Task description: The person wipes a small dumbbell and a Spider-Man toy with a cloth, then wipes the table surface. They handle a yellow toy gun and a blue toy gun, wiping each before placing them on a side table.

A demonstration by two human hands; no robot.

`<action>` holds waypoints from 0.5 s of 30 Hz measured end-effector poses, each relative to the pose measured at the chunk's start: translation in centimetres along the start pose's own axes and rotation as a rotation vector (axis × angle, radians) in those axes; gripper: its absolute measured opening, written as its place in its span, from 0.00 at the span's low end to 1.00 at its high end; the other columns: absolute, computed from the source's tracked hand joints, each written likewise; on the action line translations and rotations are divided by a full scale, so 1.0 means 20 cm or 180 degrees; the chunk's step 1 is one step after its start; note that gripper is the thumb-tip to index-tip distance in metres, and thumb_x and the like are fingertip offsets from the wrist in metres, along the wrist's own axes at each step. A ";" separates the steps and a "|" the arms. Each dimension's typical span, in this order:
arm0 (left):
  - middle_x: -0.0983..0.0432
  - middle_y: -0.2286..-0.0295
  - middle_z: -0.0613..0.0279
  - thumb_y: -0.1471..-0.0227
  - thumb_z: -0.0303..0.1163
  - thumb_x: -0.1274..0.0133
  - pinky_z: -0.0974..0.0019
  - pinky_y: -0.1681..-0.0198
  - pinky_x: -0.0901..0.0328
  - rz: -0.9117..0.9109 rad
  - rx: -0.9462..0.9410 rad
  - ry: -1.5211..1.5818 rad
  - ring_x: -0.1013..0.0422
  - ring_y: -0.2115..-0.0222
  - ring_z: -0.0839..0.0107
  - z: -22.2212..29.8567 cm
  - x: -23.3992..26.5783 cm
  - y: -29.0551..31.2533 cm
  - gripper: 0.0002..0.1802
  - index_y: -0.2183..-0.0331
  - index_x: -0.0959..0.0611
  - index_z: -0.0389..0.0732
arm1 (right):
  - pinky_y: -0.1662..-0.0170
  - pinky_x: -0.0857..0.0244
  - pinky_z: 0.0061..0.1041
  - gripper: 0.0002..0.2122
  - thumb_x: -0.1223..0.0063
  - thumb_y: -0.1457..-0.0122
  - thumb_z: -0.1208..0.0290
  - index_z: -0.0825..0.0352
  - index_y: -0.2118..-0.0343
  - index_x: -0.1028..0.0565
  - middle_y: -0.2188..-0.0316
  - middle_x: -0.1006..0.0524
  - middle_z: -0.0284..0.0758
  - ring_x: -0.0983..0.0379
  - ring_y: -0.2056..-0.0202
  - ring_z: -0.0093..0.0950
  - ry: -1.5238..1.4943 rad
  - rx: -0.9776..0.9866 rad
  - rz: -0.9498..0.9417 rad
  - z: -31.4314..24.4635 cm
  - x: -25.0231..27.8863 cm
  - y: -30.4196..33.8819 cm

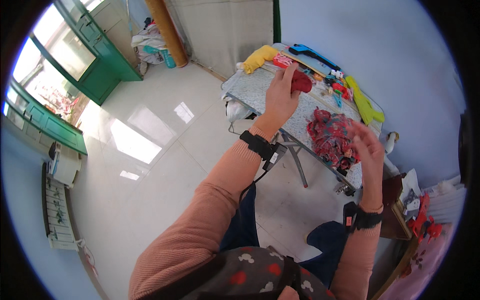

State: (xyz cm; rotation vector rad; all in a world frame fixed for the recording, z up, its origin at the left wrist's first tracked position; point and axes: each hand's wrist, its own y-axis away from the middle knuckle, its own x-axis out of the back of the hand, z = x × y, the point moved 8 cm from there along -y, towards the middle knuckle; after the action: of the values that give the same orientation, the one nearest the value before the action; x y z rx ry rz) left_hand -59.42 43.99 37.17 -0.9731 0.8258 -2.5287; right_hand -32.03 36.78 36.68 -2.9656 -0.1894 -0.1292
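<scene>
My left hand (pixel 281 97) is raised over the table (pixel 260 92), its fingers closed on a small, rounded dark red bundle (pixel 301 81). Whether that is yarn or rolled cloth I cannot make out. To the right, my right hand (pixel 370 147) hovers at the table's near right part, its fingers apart and a little blurred; I see nothing between them. Just left of it lies a crumpled heap of red and grey patterned material (pixel 332 135), partly covered by the fingertips.
At the table's back lie a yellow cloth bundle (pixel 261 57), a blue-black tool (pixel 315 54), a lime-green cloth item (pixel 363 100) and several small coloured bits. A brown cabinet (pixel 393 207) stands right of the table. Green doors (pixel 102 62) stand at the far left.
</scene>
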 end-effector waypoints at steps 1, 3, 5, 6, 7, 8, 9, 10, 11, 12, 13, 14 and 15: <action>0.29 0.48 0.42 0.53 0.24 0.39 0.53 0.49 0.29 0.0018 0.0112 -0.0224 0.27 0.51 0.43 -0.08 0.01 0.01 0.37 0.41 0.30 0.43 | 0.48 0.31 0.23 0.15 0.46 0.34 0.74 0.68 0.45 0.22 0.52 0.19 0.33 0.24 0.52 0.21 0.0076 0.0021 -0.0452 0.00 -0.07 0.03; 0.31 0.45 0.42 0.54 0.27 0.36 0.50 0.48 0.30 -0.0584 0.0336 -0.0793 0.30 0.47 0.42 -0.25 -0.03 0.05 0.37 0.42 0.30 0.43 | 0.52 0.30 0.23 0.12 0.45 0.35 0.75 0.67 0.50 0.19 0.58 0.17 0.30 0.23 0.56 0.20 0.0377 -0.0211 -0.1127 0.06 -0.17 0.12; 0.32 0.43 0.43 0.55 0.27 0.35 0.48 0.46 0.31 -0.0930 0.0208 -0.1162 0.32 0.45 0.41 -0.32 -0.05 0.10 0.37 0.43 0.29 0.43 | 0.56 0.30 0.22 0.08 0.44 0.35 0.73 0.65 0.56 0.17 0.62 0.17 0.29 0.23 0.60 0.20 0.0590 -0.0357 -0.1752 0.18 -0.29 0.26; 0.36 0.39 0.43 0.56 0.28 0.34 0.46 0.42 0.33 -0.0870 0.0172 -0.1024 0.35 0.42 0.39 -0.33 -0.06 0.12 0.38 0.43 0.29 0.44 | 0.56 0.30 0.22 0.09 0.44 0.35 0.71 0.64 0.56 0.17 0.62 0.16 0.30 0.23 0.60 0.20 0.0633 -0.0637 -0.2007 0.29 -0.34 0.34; 0.37 0.38 0.43 0.56 0.28 0.34 0.46 0.42 0.33 -0.0802 0.0127 -0.1046 0.35 0.42 0.38 -0.33 -0.06 0.12 0.38 0.42 0.29 0.44 | 0.56 0.30 0.23 0.09 0.44 0.35 0.69 0.64 0.56 0.16 0.62 0.16 0.31 0.23 0.61 0.20 0.0515 -0.0742 -0.2293 0.39 -0.40 0.43; 0.38 0.38 0.43 0.56 0.29 0.34 0.46 0.41 0.33 -0.0831 0.0191 -0.1101 0.35 0.42 0.37 -0.35 -0.07 0.13 0.39 0.42 0.30 0.44 | 0.55 0.29 0.24 0.10 0.43 0.34 0.67 0.64 0.56 0.16 0.62 0.16 0.33 0.22 0.61 0.22 0.0829 -0.1014 -0.2399 0.55 -0.44 0.54; 0.39 0.37 0.42 0.56 0.29 0.34 0.46 0.41 0.33 -0.0845 0.0245 -0.1159 0.35 0.42 0.36 -0.35 -0.08 0.13 0.39 0.42 0.30 0.44 | 0.54 0.29 0.26 0.11 0.43 0.34 0.65 0.65 0.55 0.16 0.61 0.15 0.36 0.21 0.61 0.25 0.0889 -0.1006 -0.2563 0.69 -0.50 0.65; 0.38 0.37 0.42 0.55 0.30 0.34 0.47 0.42 0.33 -0.0868 0.0217 -0.1207 0.35 0.42 0.36 -0.35 -0.09 0.14 0.39 0.41 0.30 0.45 | 0.53 0.28 0.28 0.12 0.43 0.34 0.63 0.65 0.55 0.17 0.60 0.15 0.38 0.20 0.60 0.29 0.1140 -0.1231 -0.2620 0.87 -0.54 0.80; 0.38 0.38 0.42 0.55 0.30 0.34 0.47 0.42 0.32 -0.0883 0.0195 -0.1275 0.34 0.43 0.36 -0.34 -0.10 0.14 0.39 0.41 0.30 0.45 | 0.52 0.28 0.31 0.13 0.44 0.34 0.62 0.66 0.54 0.17 0.58 0.16 0.41 0.20 0.59 0.32 0.1346 -0.1431 -0.2723 1.03 -0.57 0.96; 0.38 0.38 0.43 0.55 0.31 0.34 0.47 0.43 0.32 -0.0869 0.0157 -0.1368 0.34 0.44 0.36 -0.33 -0.10 0.14 0.39 0.40 0.30 0.45 | 0.51 0.28 0.33 0.14 0.43 0.34 0.61 0.66 0.54 0.17 0.57 0.16 0.43 0.20 0.58 0.35 0.1346 -0.1465 -0.3004 1.17 -0.62 1.14; 0.37 0.39 0.43 0.55 0.31 0.35 0.48 0.44 0.31 -0.0923 0.0169 -0.1393 0.34 0.44 0.37 -0.33 -0.11 0.14 0.39 0.40 0.29 0.45 | 0.51 0.28 0.34 0.15 0.43 0.34 0.60 0.66 0.53 0.18 0.56 0.17 0.44 0.20 0.57 0.38 0.1444 -0.1673 -0.3298 1.33 -0.64 1.34; 0.36 0.40 0.43 0.54 0.32 0.35 0.48 0.45 0.31 -0.0955 0.0153 -0.1419 0.33 0.45 0.38 -0.32 -0.12 0.14 0.39 0.40 0.29 0.45 | 0.49 0.29 0.35 0.16 0.42 0.35 0.60 0.66 0.51 0.19 0.55 0.16 0.43 0.20 0.56 0.36 0.1350 -0.1796 -0.3712 1.45 -0.65 1.53; 0.35 0.40 0.43 0.54 0.32 0.35 0.48 0.45 0.31 -0.0994 0.0144 -0.1444 0.32 0.46 0.39 -0.31 -0.12 0.13 0.38 0.40 0.29 0.46 | 0.48 0.29 0.36 0.18 0.41 0.36 0.60 0.66 0.48 0.20 0.55 0.16 0.41 0.20 0.55 0.34 0.1283 -0.1970 -0.4118 1.56 -0.65 1.71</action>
State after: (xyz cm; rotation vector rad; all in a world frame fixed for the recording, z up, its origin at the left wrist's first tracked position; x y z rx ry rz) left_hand -61.73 45.60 30.48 -1.6862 0.5091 -2.3952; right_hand -38.02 7.14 -0.74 -2.6305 -2.2421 -1.0432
